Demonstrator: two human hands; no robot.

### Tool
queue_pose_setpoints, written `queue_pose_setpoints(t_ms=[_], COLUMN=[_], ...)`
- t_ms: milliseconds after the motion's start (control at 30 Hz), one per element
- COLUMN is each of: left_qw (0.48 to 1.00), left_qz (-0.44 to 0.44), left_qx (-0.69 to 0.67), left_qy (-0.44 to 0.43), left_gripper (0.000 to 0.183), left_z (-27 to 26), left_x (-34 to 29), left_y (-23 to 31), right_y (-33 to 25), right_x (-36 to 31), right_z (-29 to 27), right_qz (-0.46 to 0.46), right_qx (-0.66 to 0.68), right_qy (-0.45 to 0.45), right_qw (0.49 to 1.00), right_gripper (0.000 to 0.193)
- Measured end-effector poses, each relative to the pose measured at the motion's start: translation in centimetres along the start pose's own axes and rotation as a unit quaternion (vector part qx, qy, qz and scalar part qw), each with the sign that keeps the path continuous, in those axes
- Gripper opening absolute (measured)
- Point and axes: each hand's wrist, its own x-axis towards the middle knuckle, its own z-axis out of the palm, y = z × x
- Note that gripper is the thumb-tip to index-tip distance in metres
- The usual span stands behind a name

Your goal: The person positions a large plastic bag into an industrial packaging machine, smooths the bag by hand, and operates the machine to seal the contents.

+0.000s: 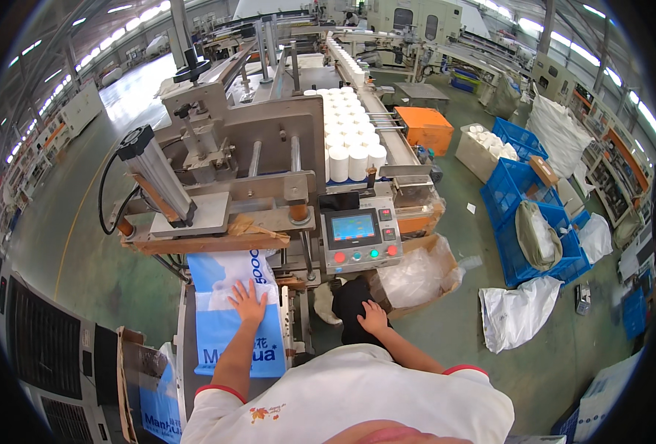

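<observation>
My left hand lies flat with its fingers spread on a blue and white printed plastic bag. The bag is stretched out on the flat bed below the machine's front crossbar, and its far end runs out of sight under that bar. My right hand rests open on my black-clad knee, holding nothing. Beyond the knee sits a control panel with a lit screen and coloured buttons. Rows of white paper rolls stand upright on the machine behind the panel.
To the right of my knee is a cardboard box with clear plastic film. Farther right are blue crates, a white sack on the floor and an orange box. At lower left, a carton holds more printed bags.
</observation>
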Motion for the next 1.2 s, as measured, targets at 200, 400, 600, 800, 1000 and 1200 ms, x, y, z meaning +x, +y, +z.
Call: queue_pose_setpoints(t_ms=[200, 400, 600, 800, 1000, 1200], left_qw=[1.0, 1.0, 1.0, 1.0, 0.999, 0.999], left_qz=[0.003, 0.003, 0.002, -0.001, -0.002, -0.006], left_qx=[0.001, 0.009, 0.01, 0.007, 0.016, 0.021], left_qy=[0.013, 0.029, 0.026, 0.023, 0.029, 0.027], left_gripper=[0.07, 0.07, 0.069, 0.068, 0.068, 0.068], left_z=[0.2, 0.9, 0.6, 0.4, 0.8, 1.1], left_x=[0.0, 0.1, 0.1, 0.2, 0.2, 0.3], left_y=[-0.1, -0.4, -0.2, -0.1, -0.3, -0.4], right_y=[-0.9, -1.3, -1.6, -1.7, -1.6, -1.7], right_x=[1.4, 2.5, 3.2, 3.9, 4.0, 4.1], right_z=[0.3, -0.2, -0.1, 0.1, 0.1, 0.0], right_qz=[-0.019, -0.026, -0.037, -0.035, -0.03, -0.034], right_qx=[-0.029, -0.032, -0.042, -0.057, -0.058, -0.051], right_qy=[-0.002, -0.002, 0.002, -0.008, -0.01, -0.009], right_qw=[0.999, 0.999, 0.998, 0.998, 0.998, 0.998], right_gripper=[0.06, 0.06, 0.06, 0.061, 0.061, 0.061])
